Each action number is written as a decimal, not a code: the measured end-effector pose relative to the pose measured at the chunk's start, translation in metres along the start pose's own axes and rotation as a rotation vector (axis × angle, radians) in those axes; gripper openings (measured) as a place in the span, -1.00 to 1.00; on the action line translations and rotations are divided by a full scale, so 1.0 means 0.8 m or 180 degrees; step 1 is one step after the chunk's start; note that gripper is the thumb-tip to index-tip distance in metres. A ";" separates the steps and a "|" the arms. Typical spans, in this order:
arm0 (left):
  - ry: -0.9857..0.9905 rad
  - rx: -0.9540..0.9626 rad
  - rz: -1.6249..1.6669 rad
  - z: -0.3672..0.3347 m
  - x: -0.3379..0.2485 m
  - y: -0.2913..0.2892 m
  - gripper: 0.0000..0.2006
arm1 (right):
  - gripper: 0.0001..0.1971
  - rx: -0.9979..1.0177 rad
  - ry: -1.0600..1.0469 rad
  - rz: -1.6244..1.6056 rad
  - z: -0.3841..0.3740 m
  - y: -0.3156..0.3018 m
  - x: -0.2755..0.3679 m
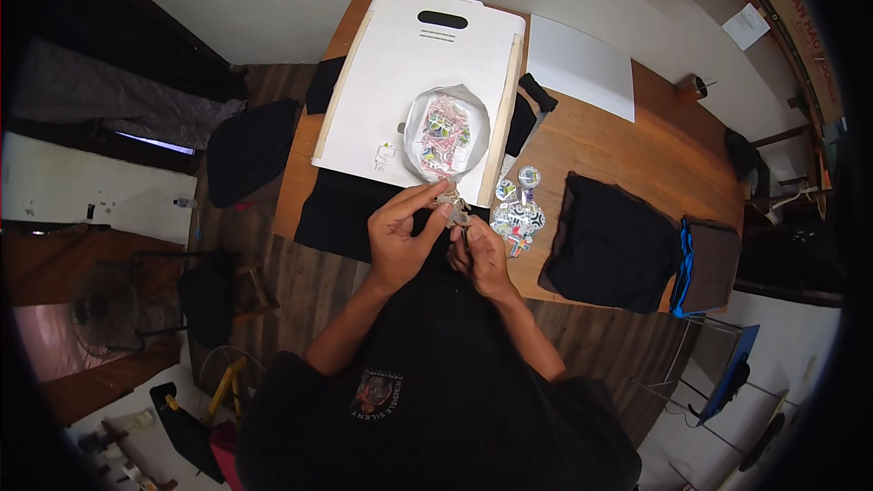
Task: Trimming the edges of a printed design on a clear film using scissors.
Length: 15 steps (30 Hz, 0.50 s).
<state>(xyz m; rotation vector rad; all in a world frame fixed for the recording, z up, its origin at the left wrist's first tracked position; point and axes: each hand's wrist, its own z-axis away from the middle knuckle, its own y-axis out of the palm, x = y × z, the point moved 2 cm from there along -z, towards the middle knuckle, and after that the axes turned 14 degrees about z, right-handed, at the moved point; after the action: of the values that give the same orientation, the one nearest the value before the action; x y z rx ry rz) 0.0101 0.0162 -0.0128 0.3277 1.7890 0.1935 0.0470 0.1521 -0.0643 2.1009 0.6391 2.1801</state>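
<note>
A wooden table (655,150) in a cluttered room carries a white board (400,64) laid over black cloth (341,209). At its near edge both hands meet over a small keyring-like charm (452,205): the left hand (400,236) pinches it between thumb and narrowly closed fingers (420,198), while the right hand (482,256) curls tight just beneath, touching it. Beyond lies an open pouch of printed pieces (446,132); beside it, a loose pile of patterned badges (516,214). A slipping pinch could likely drop the charm off the table, and a nudging wrist could scatter the pile.
</note>
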 end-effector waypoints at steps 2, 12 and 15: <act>-0.0022 0.0006 0.0001 0.000 -0.002 0.000 -0.64 | -0.63 -0.0008 0.0003 -0.0018 -0.001 0.002 0.002; -0.0040 -0.0002 -0.0011 0.000 -0.006 0.000 -0.64 | -0.63 0.0008 0.0053 -0.0001 0.003 0.004 0.000; -0.0069 0.0017 -0.0011 0.000 -0.005 -0.002 -0.64 | -0.63 0.0023 0.0013 0.0022 0.002 0.004 0.004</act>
<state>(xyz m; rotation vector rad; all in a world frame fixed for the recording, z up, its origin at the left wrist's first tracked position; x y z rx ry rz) 0.0109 0.0133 -0.0099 0.3295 1.7690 0.1821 0.0495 0.1503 -0.0603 2.1060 0.6420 2.1893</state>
